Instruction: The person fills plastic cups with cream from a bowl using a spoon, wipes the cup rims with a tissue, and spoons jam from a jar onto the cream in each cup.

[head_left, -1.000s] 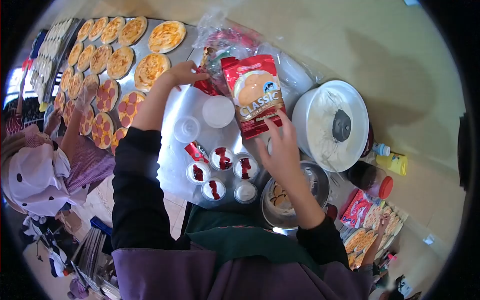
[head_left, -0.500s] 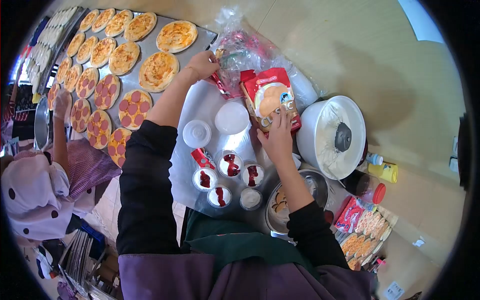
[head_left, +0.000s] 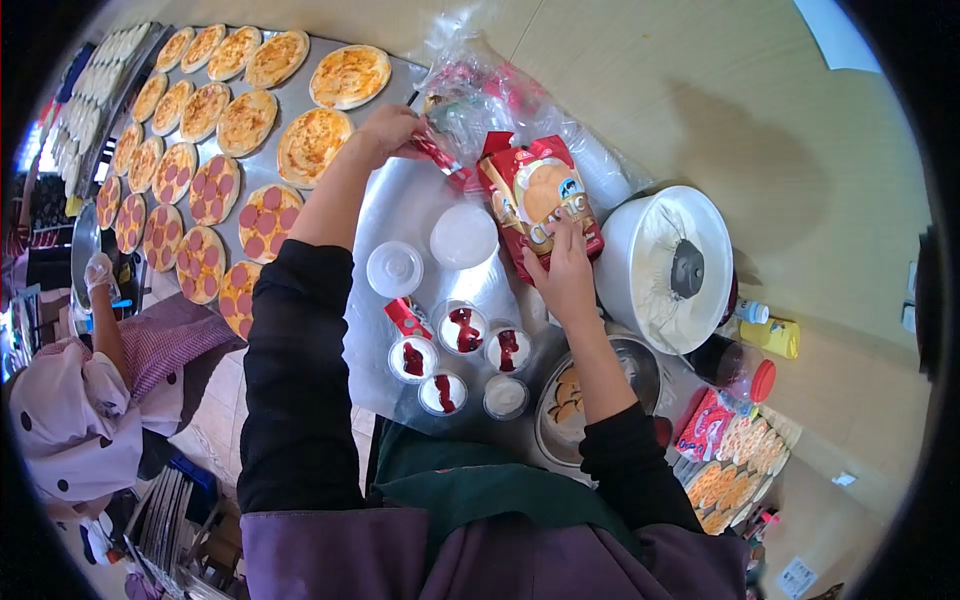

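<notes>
My left hand is closed on the end of a narrow red wrapper, beside a crinkled clear plastic bag. My right hand grips the lower front of a red and cream biscuit packet, thumb at its lower left side. Below it lie a white round lid and a stack of clear lids. Several cups of white cream stand nearer me, most with a red stripe of topping, such as this cup; one cup is plain white. A small red packet lies beside them.
A white tub of cream with a dark grey centre stands right, above a metal bowl holding biscuits. A red-lidded jar is farther right. At left, small pizzas cover a tray; another person's gloved hand is beyond.
My left hand has shifted slightly left and up, the red wrapper showing more plainly. The biscuit packet has tilted a little under my right hand. The other person's hand has moved down, away from the pizzas.
</notes>
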`<state>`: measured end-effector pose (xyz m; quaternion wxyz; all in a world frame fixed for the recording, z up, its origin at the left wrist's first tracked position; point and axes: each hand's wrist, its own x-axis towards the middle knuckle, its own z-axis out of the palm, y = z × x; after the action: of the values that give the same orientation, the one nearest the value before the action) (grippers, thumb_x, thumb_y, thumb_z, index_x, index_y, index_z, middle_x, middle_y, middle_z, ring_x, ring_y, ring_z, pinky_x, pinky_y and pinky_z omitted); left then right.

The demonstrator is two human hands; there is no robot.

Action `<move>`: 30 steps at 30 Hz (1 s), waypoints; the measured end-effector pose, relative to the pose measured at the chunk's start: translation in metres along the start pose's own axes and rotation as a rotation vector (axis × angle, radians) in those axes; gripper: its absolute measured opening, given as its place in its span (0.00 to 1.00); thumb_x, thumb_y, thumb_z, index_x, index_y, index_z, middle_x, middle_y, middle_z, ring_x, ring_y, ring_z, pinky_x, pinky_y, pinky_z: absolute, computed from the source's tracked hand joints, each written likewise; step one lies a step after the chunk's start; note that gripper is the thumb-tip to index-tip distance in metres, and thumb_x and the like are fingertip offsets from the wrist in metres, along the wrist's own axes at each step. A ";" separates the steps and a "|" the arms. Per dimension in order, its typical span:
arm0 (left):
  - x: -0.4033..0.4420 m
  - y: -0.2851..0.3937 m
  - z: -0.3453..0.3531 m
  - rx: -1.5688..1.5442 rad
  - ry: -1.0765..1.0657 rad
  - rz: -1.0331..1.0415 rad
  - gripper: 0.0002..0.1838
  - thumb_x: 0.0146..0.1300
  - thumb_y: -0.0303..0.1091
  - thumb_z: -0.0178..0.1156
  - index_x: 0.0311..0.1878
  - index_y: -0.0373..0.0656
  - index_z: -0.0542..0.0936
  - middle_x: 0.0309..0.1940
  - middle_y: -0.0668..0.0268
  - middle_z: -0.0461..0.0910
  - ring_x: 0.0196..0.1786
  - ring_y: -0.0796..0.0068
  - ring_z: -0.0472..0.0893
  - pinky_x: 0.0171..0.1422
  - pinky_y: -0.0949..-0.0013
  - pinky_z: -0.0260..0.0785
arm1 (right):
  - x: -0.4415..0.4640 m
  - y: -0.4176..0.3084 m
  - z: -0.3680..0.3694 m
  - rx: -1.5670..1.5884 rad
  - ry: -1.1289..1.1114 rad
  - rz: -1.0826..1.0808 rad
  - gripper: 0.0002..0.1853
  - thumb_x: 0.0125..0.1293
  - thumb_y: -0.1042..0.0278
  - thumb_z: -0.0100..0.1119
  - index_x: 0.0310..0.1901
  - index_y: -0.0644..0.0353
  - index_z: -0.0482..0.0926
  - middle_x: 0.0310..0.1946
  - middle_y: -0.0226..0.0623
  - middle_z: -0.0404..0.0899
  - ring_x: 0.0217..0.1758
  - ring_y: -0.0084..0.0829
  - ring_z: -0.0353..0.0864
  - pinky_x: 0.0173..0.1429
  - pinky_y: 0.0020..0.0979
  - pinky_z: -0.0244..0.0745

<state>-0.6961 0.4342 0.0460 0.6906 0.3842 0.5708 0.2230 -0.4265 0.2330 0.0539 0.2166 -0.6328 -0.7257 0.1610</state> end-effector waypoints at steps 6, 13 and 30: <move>0.009 -0.036 -0.013 0.414 -0.039 -0.006 0.32 0.56 0.53 0.65 0.59 0.46 0.70 0.46 0.61 0.76 0.46 0.67 0.77 0.44 0.59 0.76 | -0.007 0.001 0.008 -0.134 -0.012 -0.033 0.29 0.52 0.59 0.67 0.52 0.65 0.67 0.62 0.59 0.59 0.64 0.66 0.57 0.67 0.53 0.57; -0.043 -0.025 -0.013 0.653 0.284 0.343 0.35 0.59 0.59 0.59 0.60 0.41 0.68 0.52 0.58 0.73 0.51 0.65 0.75 0.56 0.63 0.68 | -0.016 -0.010 -0.024 0.039 0.110 -0.066 0.25 0.53 0.62 0.68 0.49 0.65 0.71 0.61 0.57 0.62 0.63 0.57 0.63 0.66 0.45 0.60; -0.317 -0.212 0.062 0.688 -0.409 0.927 0.05 0.53 0.27 0.62 0.31 0.40 0.75 0.27 0.59 0.75 0.32 0.59 0.77 0.36 0.61 0.68 | -0.296 -0.142 -0.020 0.559 -0.363 0.216 0.11 0.64 0.65 0.53 0.42 0.61 0.79 0.38 0.43 0.79 0.41 0.45 0.78 0.45 0.39 0.73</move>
<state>-0.7428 0.0522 0.0784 0.4538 0.8284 0.2395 0.2249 -0.5053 -0.0807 0.1105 0.2306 -0.5833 -0.6089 0.4856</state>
